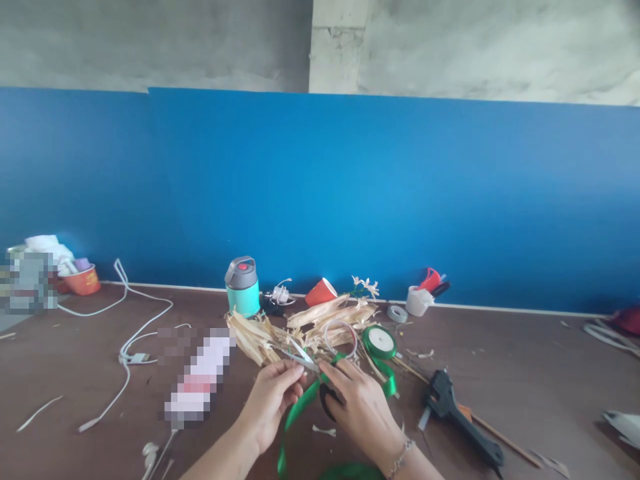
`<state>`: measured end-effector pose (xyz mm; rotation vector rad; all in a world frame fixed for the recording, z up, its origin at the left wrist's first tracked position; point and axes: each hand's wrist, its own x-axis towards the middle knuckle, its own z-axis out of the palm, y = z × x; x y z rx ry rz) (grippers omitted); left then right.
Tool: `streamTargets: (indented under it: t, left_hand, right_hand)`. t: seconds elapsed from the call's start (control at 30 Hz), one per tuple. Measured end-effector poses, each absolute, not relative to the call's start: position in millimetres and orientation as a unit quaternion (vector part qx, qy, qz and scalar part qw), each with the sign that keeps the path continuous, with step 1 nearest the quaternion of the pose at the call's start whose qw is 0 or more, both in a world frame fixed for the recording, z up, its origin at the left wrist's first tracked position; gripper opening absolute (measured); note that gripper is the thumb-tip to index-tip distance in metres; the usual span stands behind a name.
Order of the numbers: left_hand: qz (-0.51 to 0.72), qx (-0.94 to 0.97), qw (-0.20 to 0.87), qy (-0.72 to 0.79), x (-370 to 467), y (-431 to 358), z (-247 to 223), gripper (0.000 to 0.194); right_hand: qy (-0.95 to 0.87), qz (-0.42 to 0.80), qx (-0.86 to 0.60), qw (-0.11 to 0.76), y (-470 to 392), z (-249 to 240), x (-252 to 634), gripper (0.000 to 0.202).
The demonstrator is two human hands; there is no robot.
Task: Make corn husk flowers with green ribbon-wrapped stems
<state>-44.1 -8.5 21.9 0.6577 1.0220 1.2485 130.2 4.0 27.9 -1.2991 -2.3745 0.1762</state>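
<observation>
My right hand [357, 400] grips a pair of scissors [305, 357]; its fingers are around the black handle and the open blades point up and left. Just left of the blades, my left hand [277, 393] is closed in a pinch, and what lies between its fingertips is too small to name. Green ribbon [287, 433] hangs in a loop between my hands and leads to a ribbon spool [381, 340] on the right. Pale dried husks [325, 317] are heaped just beyond the scissors, with a clear tape roll [341, 339] on top.
A black glue gun [463, 417] lies right of my hands beside a thin stick [505, 439]. Behind stand a teal flask [243, 290], a tipped orange cup [321, 292] and a white cup [419, 301] with tools. White cables [125, 353] and a blurred-out object [200, 377] lie left.
</observation>
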Motion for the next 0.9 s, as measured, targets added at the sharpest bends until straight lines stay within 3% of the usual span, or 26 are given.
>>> streamTargets:
  t: [0.9]
  left_hand:
    - [0.548, 0.273, 0.655, 0.443, -47.1, -5.6, 16.7, 0.018]
  right_hand:
    - [-0.851, 0.038, -0.479, 0.212, 4.1, 23.6, 130.5, 0.041]
